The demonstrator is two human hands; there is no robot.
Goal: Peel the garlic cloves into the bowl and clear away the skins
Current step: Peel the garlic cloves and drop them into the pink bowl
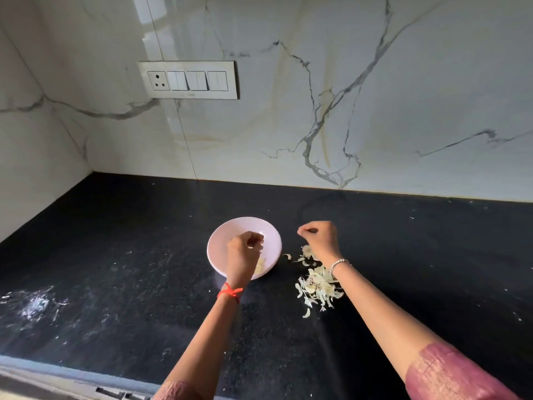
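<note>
A white bowl [230, 232] stands on the black counter, with peeled garlic cloves [261, 267] lying in its near side. My left hand [243, 255] hovers over the bowl with fingers curled, and a pale piece shows at its fingertips; what it is I cannot tell. My right hand [318, 238] is to the right of the bowl, fingers curled in, above the counter. What it holds is hidden. A pile of garlic skins [315, 287] lies under my right wrist, with a few loose skins [305, 254] nearer the bowl.
The black counter [144, 284] runs back to a marble wall with a switch panel [189, 79]. White dusty smears [36, 304] mark the counter at the left. The counter's front edge [57, 370] is at the bottom left.
</note>
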